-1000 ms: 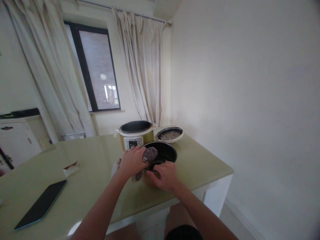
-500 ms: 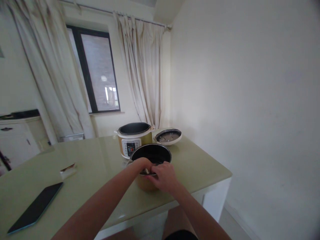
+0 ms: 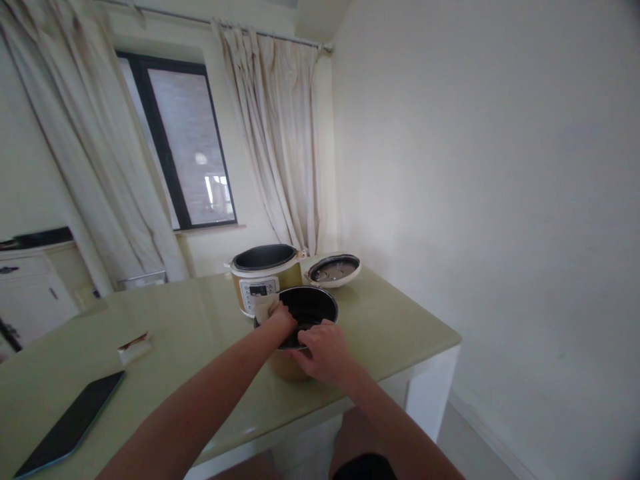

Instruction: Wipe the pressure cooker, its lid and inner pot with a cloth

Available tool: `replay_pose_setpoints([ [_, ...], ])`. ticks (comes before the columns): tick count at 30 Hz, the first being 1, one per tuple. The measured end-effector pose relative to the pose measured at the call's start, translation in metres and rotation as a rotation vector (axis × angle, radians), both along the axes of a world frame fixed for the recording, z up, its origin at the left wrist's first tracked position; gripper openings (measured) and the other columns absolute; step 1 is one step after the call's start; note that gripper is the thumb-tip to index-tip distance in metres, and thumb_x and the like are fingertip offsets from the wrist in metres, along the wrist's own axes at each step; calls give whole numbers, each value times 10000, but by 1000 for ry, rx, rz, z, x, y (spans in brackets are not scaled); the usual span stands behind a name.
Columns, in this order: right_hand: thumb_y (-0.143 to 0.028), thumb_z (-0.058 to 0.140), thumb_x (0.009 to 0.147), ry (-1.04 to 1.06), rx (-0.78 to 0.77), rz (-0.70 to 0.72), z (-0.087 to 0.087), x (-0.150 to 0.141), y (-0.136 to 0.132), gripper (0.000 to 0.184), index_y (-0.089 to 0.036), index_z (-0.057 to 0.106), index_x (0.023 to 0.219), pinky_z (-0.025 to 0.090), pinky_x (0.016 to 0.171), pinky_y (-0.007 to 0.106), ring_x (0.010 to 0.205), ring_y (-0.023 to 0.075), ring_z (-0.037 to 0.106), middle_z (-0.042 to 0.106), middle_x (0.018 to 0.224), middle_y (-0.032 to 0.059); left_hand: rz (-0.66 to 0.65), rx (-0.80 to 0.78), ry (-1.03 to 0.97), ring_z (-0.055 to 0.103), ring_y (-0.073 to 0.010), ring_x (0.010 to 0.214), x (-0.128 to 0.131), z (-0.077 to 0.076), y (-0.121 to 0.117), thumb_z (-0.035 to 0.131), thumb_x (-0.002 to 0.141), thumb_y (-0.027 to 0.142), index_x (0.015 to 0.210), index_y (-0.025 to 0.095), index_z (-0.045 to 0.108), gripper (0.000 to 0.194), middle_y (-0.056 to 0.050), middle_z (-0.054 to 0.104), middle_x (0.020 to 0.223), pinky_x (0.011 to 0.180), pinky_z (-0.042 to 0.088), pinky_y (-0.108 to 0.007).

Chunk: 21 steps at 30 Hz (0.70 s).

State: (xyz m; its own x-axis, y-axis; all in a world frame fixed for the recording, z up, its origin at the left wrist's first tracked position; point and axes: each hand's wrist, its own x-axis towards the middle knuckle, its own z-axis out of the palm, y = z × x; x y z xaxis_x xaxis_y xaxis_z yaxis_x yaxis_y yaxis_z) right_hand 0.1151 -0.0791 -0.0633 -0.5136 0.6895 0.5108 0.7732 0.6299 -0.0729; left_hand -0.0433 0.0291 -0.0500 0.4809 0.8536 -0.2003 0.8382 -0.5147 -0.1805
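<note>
Black-lined, the pot (image 3: 327,305) stands near, before the cooker (image 3: 289,277); the right hand (image 3: 323,347) grips its near rim, a steadying hold the next stroke seems to need; the left hand (image 3: 284,318) works, perhaps, a pale cloth (image 3: 264,308) at the left rim, its grip impossible to tell, fingertips and pot floor hidden.

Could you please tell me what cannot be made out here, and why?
All in the head view:
Left hand: fingertips hidden behind the hand itself.
Pale cloth: partly hidden by that hand.
Inner pot: dark interior, partly behind right hand.
Control panel: lettering too small.
Cabinet: cut by left edge.
</note>
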Motion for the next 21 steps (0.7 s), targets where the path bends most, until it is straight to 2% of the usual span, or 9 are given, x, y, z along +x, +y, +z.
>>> replay_pose_setpoints([
  [2, -604, 621, 976, -11, 14, 19, 2, 0, 0, 431, -212, 693, 811, 318, 705, 336, 753, 191, 679, 773, 803, 41, -43, 95, 30, 586, -347, 1268, 1, 6, -1, 666, 957, 208, 1129, 183, 759, 197, -154, 708, 1248, 1082, 449, -570],
  [4, -610, 607, 979, -17, 24, 26, 3, 0, -1, 445, -211, 692, 801, 317, 699, 337, 742, 190, 679, 770, 790, 41, -101, 177, 25, 503, -367, 1350, 3, 14, 0, 587, 962, 137, 1092, 223, 789, 254, -171, 690, 1299, 1124, 350, -593],
  [7, -590, 615, 972, -13, 35, 20, 3, 0, -2, 424, -212, 691, 797, 320, 691, 335, 724, 190, 679, 769, 781, 39, -201, 335, -3, 450, -345, 1382, 5, 25, 2, 485, 1004, 144, 1317, 324, 681, 411, -139, 546, 1514, 1092, 364, -596],
  [10, -546, 637, 959, -5, 43, 18, 1, -2, -4, 370, -211, 696, 813, 333, 691, 330, 724, 193, 683, 774, 790, 42, -205, 423, -67, 451, -363, 1383, 15, 29, 2, 552, 950, 133, 1430, 328, 556, 518, -147, 460, 1567, 1043, 441, -576],
  [12, -534, 638, 959, -1, 43, 10, 0, -3, -4, 363, -208, 701, 813, 346, 694, 327, 727, 196, 688, 776, 791, 49, -114, 314, -194, 438, -388, 1412, 28, 26, 1, 637, 875, 142, 1475, 291, 492, 634, -171, 403, 1594, 1044, 466, -563],
  [15, -511, 642, 961, 9, 47, -7, -1, -7, -5, 348, -203, 712, 816, 369, 701, 328, 741, 206, 701, 785, 806, 54, 23, -45, -412, 470, -372, 1423, 49, 17, 1, 669, 836, 215, 1543, 234, 392, 760, -190, 383, 1620, 1110, 439, -538],
  [18, -470, 656, 959, 28, 65, -31, -3, -11, -6, 301, -200, 729, 849, 395, 718, 328, 763, 217, 712, 793, 836, 63, 39, -324, -446, 599, -291, 1303, 59, 6, 5, 519, 941, 319, 1433, 195, 532, 507, -132, 597, 1469, 1116, 455, -463],
  [20, -473, 652, 968, 37, 77, -43, -5, -13, -5, 314, -197, 732, 841, 404, 727, 326, 757, 218, 711, 791, 824, 72, 28, -458, -414, 681, -267, 1127, 55, 1, 9, 424, 973, 341, 1214, 178, 674, 384, -91, 738, 1219, 1040, 516, -442],
  [21, -481, 647, 974, 38, 79, -41, -6, -13, -5, 330, -196, 730, 830, 405, 728, 325, 752, 216, 710, 789, 810, 74, 22, -531, -405, 700, -266, 1030, 50, 0, 12, 428, 962, 346, 1102, 178, 710, 357, -75, 766, 1082, 994, 541, -444],
])
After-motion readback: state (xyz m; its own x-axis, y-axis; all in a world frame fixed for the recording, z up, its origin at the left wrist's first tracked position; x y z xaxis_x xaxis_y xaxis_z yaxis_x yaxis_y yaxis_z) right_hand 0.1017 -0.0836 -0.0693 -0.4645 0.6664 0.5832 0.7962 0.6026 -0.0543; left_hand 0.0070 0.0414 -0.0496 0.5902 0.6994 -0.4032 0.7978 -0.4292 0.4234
